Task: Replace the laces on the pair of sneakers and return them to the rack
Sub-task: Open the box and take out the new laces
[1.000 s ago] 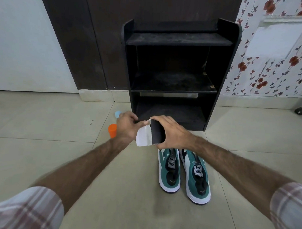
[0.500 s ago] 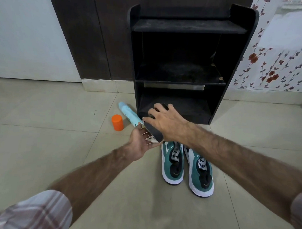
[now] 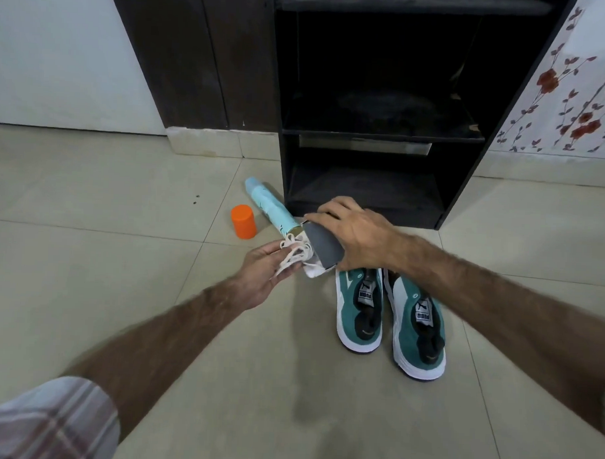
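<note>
The word PUMA is showing on a white tag on the tongue of each green sneaker, low and right of the middle: the left sneaker (image 3: 360, 313) and the right sneaker (image 3: 419, 331). No other words are showing clearly.

Orange cap (image 3: 243, 221): stands upright on the tiled floor (image 3: 87, 256), just left of the tube, apart from it.
Light blue tube (image 3: 272, 207): lies on its side on the floor, slanting, its far end toward the skirting.
Dark wooden panel (image 3: 197, 54): against the back wall.
Floral wallpaper (image 3: 573, 101): at the right edge.
White wall (image 3: 53, 49): far left.
</note>
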